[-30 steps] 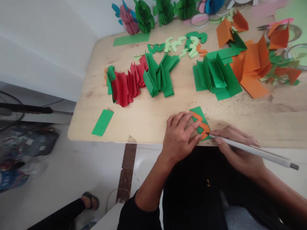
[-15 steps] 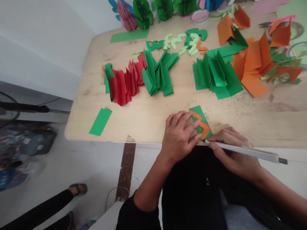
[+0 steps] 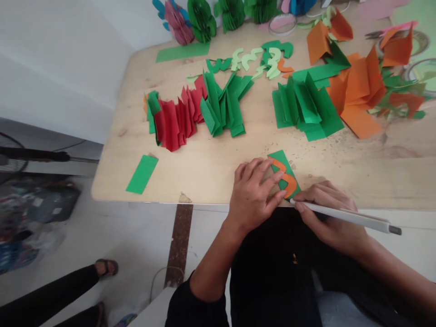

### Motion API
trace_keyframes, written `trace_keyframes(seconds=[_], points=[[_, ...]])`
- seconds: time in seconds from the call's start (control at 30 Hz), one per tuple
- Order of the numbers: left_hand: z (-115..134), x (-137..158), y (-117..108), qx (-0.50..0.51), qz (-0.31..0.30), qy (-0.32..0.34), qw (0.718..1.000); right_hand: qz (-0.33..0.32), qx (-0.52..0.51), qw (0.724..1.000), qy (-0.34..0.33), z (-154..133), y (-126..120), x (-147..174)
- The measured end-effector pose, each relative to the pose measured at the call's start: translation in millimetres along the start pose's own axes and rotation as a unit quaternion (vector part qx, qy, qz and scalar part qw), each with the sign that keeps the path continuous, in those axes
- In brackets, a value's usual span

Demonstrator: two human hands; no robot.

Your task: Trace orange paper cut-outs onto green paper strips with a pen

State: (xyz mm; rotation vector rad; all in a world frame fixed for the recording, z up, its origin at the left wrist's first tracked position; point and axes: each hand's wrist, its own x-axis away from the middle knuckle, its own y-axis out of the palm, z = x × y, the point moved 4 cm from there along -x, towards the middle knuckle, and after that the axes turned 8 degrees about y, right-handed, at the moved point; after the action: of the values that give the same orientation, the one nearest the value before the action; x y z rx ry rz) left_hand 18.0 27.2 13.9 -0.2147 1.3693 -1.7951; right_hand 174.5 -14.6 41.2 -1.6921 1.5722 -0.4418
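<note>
Near the table's front edge, an orange curved paper cutout (image 3: 290, 185) lies on a green paper rectangle (image 3: 279, 156). My left hand (image 3: 254, 188) lies over their left side with fingers spread, pressing the cutout down; part of both papers is hidden under it. My right hand (image 3: 329, 211) grips a white pen (image 3: 354, 218) between thumb and fingers. The pen's tip touches or nearly touches the papers' lower corner, beside my left fingertips. Any drawn line is too small to make out.
Folded red paper (image 3: 175, 120), folded green paper (image 3: 226, 106) and orange pieces (image 3: 363, 84) sit farther back on the wooden table (image 3: 116, 168). A loose green strip (image 3: 142, 174) lies at left. Pliers (image 3: 374, 34) and tape rolls are at the right. Another person's foot (image 3: 107, 268) shows below.
My right hand and the pen have shifted very slightly left, the pen's rear end most. My left hand stays on the papers. The other person's foot has moved slightly left.
</note>
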Motion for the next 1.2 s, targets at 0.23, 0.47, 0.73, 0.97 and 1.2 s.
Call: trace_keyframes(seconds=[0.23,0.47,0.73,0.97,1.2], points=[[0,0,0,0.001,0.0,-0.002,1.0,0.008,0.0,1.0,0.005,2,-1,1],[0,0,0,0.001,0.002,0.0,1.0,0.01,0.005,1.0,0.022,7,-3,3],[0,1,0,0.004,-0.001,-0.003,1.0,0.019,0.003,0.999,0.029,9,-5,2],[0,0,0,0.003,-0.003,-0.004,1.0,0.045,0.011,0.998,0.033,10,-8,1],[0,0,0,0.009,0.001,-0.004,1.0,0.067,0.029,0.996,0.043,13,-10,0]])
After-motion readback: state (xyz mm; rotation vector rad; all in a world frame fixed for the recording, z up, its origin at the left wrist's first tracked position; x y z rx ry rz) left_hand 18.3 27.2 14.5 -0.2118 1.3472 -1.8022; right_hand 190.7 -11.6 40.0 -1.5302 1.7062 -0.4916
